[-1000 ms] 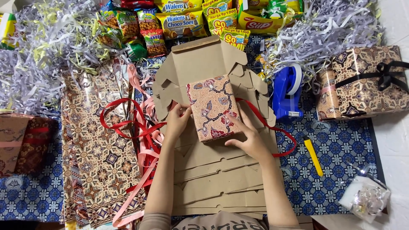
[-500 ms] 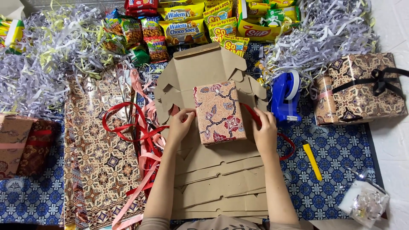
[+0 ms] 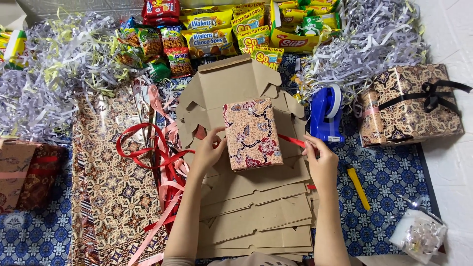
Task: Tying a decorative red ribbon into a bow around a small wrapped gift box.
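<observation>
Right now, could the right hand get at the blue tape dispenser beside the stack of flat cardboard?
Probably yes: the right hand pinches red ribbon just below the blue tape dispenser, with nothing between them, though it would need to release the ribbon.

Light was bright and even from above; shadows were soft, focus sharp, with slight glare on the snack packets (image 3: 207, 42).

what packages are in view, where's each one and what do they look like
Small floral-wrapped pink box: centre, on flat cardboard, between both hands.
Brown patterned box with black ribbon: right, rectangular.
Yellow, red and green snack packets: top, in a row.
Reddish-brown wrapped parcel: left edge.
</observation>
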